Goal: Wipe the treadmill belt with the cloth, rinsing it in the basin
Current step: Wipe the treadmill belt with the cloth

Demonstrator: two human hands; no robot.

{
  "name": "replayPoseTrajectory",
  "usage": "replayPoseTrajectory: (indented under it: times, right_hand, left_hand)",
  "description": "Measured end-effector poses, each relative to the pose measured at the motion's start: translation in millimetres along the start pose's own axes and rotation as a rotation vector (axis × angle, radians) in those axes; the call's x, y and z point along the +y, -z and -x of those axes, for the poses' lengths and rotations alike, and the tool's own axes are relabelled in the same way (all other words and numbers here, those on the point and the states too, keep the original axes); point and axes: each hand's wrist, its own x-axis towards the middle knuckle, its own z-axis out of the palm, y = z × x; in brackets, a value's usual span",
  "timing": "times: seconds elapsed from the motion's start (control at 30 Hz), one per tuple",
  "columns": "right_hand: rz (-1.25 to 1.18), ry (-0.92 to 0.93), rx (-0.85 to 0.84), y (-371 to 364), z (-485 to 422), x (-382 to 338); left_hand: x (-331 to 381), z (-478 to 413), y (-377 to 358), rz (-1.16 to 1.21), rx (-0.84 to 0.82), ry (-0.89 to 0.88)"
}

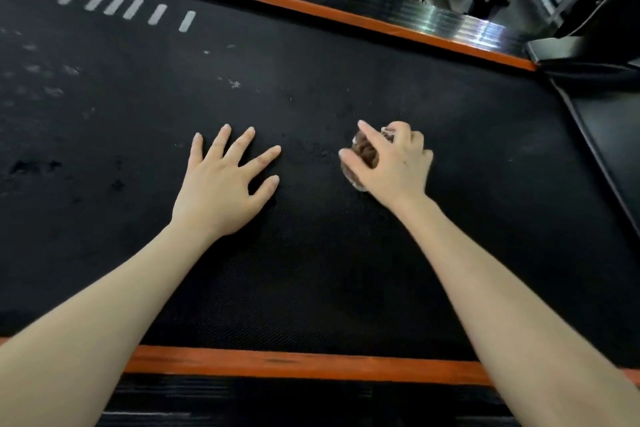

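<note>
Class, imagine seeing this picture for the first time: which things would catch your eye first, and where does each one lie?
On the black treadmill belt, the left hand lies flat at centre with fingers spread; beside it, the right hand grips a bunched brownish cloth. Bright orange strips edge the belt near and far.

Soft, even overhead light leaves the black belt [311,270] around the fingers [221,141] dark and low in detail. Beyond the fingertips, white glare streaks the glossy side rail [481,29]. Far left of the fingers, the white dashes [114,4] smear with blur. Straight edges bow near the borders.
</note>
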Motion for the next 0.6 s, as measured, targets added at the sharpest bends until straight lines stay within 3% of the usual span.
replayPoseTrajectory:
  times: [0.2, 0.37, 0.5, 0.6]
  right_hand:
    - [-0.029, 0.196, 0.142, -14, -2, -9]
    - [-0.122, 0.117, 0.129, -4, 30, -20]
    - [-0.258, 0.529, 0.001, 19, 111, -21]
    - [-0.245, 0.814, -0.018, 21, 110, -3]
  left_hand:
    - [1, -1, 0, -0.014, -0.02, 0.015]
    - [1, -1, 2, -0.014, -0.04, 0.021]
    - [1, -2, 3, -0.008, -0.04, 0.016]
    - [1, -1, 2, -0.011, -0.038, 0.013]
